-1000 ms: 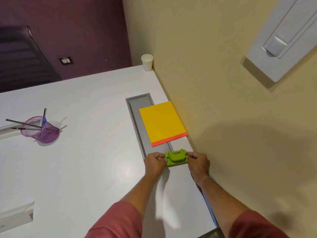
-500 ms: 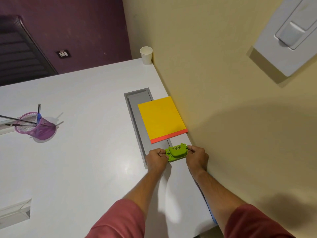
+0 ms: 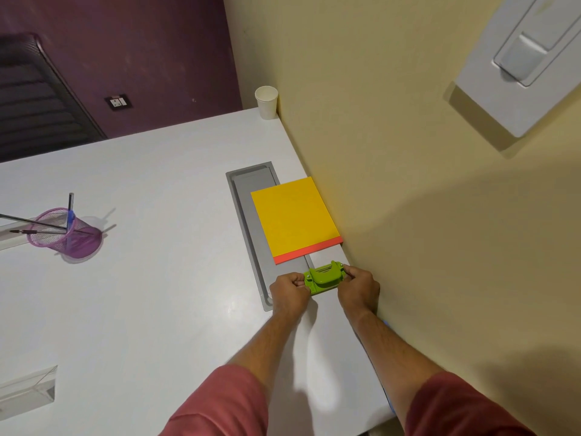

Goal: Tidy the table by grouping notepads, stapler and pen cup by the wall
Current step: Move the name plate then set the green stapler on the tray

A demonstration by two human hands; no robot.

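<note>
A green stapler (image 3: 323, 276) sits on the white table (image 3: 157, 309) close to the yellow wall, just below the notepads. My left hand (image 3: 288, 292) grips its left end and my right hand (image 3: 358, 289) grips its right end. A yellow notepad (image 3: 294, 215) lies on an orange-red one (image 3: 309, 254) against the wall. The purple mesh pen cup (image 3: 67, 236) with pens stands far off on the left of the table.
A grey cable tray (image 3: 248, 221) is sunk into the table beside the notepads. A white paper cup (image 3: 266, 102) stands in the far corner. A clear plastic holder (image 3: 28, 391) lies at the lower left. A dark chair (image 3: 37, 96) stands behind the table.
Both hands have slid the stapler a little farther along the wall, closer to the notepads. The notepads and pen cup have stayed put.
</note>
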